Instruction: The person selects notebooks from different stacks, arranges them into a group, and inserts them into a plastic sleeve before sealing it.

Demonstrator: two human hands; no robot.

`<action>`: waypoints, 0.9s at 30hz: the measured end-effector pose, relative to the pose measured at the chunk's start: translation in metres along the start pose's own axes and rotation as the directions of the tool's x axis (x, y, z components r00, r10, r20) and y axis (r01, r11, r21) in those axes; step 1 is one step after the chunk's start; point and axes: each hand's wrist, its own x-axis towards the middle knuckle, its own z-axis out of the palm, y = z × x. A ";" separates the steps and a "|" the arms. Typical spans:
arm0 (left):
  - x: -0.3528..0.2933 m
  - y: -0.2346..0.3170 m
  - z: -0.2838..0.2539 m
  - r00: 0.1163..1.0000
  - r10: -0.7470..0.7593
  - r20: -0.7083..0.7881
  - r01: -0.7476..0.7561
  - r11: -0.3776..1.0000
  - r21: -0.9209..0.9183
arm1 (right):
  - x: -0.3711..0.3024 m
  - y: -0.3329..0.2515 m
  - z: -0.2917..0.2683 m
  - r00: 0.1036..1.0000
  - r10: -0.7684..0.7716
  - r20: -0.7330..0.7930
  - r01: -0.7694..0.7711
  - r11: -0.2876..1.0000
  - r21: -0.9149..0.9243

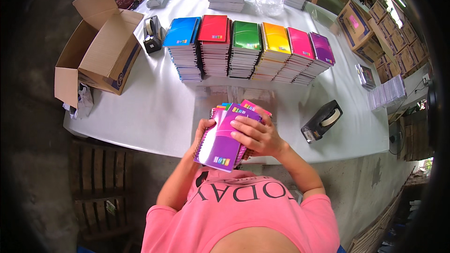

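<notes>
— What lay before you?

— A white table (154,107), an open cardboard box (101,49), then six stacks of spiral notebooks (246,49), blue through purple, in a row.

— And your hands?

— You held a bundle of notebooks (225,138) above the table's near edge. Your left hand (202,133) gripped its spiral side; your right hand (258,136) pressed flat on the purple cover. A black tape dispenser (322,121) sat to the right.
</notes>
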 end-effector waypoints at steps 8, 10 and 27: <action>0.046 -0.008 -0.055 0.789 0.582 0.195 -0.503 0.431 0.750 | -0.051 0.008 0.074 0.738 0.660 0.143 -0.478 0.361 0.801; 0.059 -0.027 -0.072 0.610 0.700 0.372 -0.719 0.291 0.631 | -0.054 0.009 0.085 0.700 0.680 0.218 -0.512 0.264 0.818; 0.082 -0.035 -0.086 0.612 0.718 0.332 -0.630 0.189 0.753 | -0.069 0.017 0.122 0.742 0.655 0.141 -0.399 0.262 0.879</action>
